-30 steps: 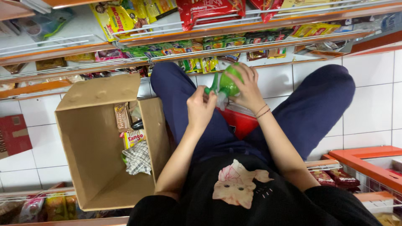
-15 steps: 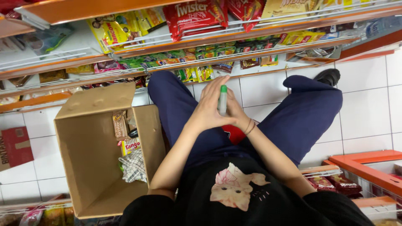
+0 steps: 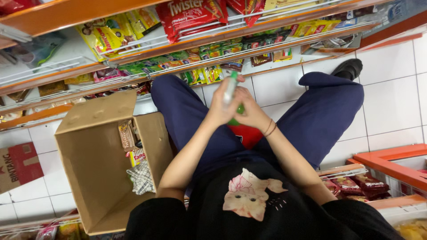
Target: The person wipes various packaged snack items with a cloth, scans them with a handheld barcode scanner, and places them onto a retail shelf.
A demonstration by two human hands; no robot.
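Observation:
I sit on a tiled floor facing snack shelves. My left hand [image 3: 220, 109] and my right hand [image 3: 251, 111] press together around a stack of thin green and white snack packets [image 3: 231, 89], held on edge in front of my lap. More green shows below the hands. A red item [image 3: 244, 134] lies in my lap between my dark blue trouser legs. Both hands hover just below the lower shelf rail.
An open cardboard box [image 3: 95, 178] stands at my left with a few snack packets [image 3: 128, 135] inside. Wire-fronted shelves [image 3: 178, 49] hold red, yellow and green bags. An orange rack [image 3: 391, 164] with packets is at right. A flattened carton [image 3: 18, 164] lies far left.
The green packets were held apart and flat a second ago; now both hands have squeezed them together on edge. The view has tilted down slightly, showing more of the shelves.

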